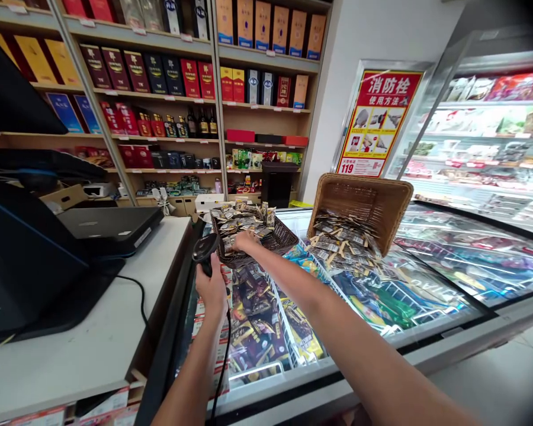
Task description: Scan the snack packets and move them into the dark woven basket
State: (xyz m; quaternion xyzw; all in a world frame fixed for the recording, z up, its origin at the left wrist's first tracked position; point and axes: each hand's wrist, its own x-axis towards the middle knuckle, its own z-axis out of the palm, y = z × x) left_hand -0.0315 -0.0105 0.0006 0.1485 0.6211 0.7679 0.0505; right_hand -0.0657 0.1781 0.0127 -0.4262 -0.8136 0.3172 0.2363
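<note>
My left hand (211, 286) is wrapped round the handle of a black barcode scanner (205, 248), whose cord hangs down along my forearm. Further out, my right hand (245, 241) reaches into a dark brown wicker basket (284, 238) that holds many small wrapped snack packets (240, 216). Its fingers are partly hidden among the packets, so whether they grip one does not show. The basket rests on the glass top of a chest freezer (266, 384). To its right a tan wicker basket (359, 195) lies tipped on its side, with flat packets (346, 242) heaped at its mouth.
A white counter (93, 313) with a black checkout terminal (26, 254) and a flat dark device (111, 225) stands at left. Shelves of boxed bottles (155, 74) line the back wall. A lit chilled display (501, 130) is at right, near a red-and-yellow poster (379, 121).
</note>
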